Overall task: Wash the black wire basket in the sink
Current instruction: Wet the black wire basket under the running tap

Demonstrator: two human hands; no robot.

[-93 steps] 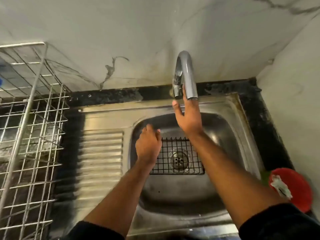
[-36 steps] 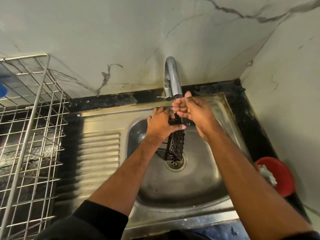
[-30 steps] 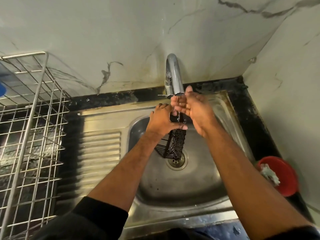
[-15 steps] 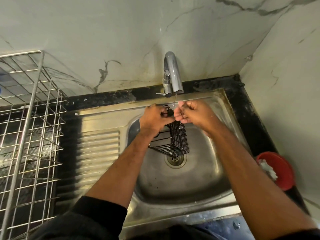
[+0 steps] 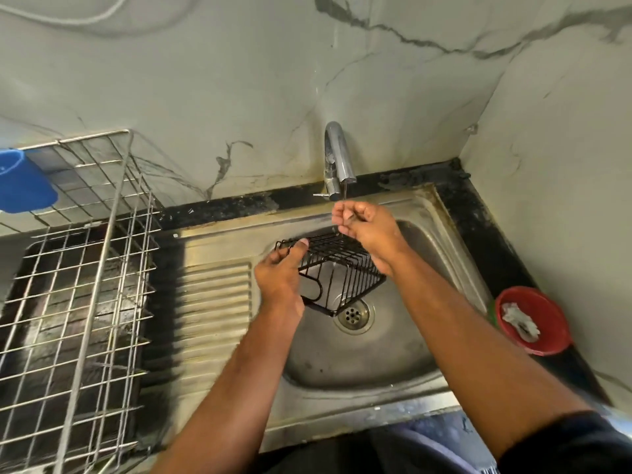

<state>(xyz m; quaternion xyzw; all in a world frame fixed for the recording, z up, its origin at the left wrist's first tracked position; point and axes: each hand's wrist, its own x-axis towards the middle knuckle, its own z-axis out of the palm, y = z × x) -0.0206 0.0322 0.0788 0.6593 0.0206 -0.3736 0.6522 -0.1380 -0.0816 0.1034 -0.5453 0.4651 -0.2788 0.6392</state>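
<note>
Basket [image 5: 337, 268] is hanging tilted over the sink [image 5: 455, 268] drain, faucet [image 5: 337, 159] at 12 o'clock trickling onto it. I'm gripping its edges: left hand [image 5: 280, 275] fingers curled on the rim, right hand [image 5: 367, 230] pinching wires. Rinse looks barely started; scrubbing remains.

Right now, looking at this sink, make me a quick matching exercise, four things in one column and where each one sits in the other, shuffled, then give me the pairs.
Things:
1. basket
2. red bowl
3. blue cup
4. tap

Places:
A. at the left edge, beside the wire rack
B. at the wall behind the sink, thin stream running
C. held by the hands above the drain
D. on the black counter, right of the sink

Pairs: 1-C, 2-D, 3-A, 4-B
</note>
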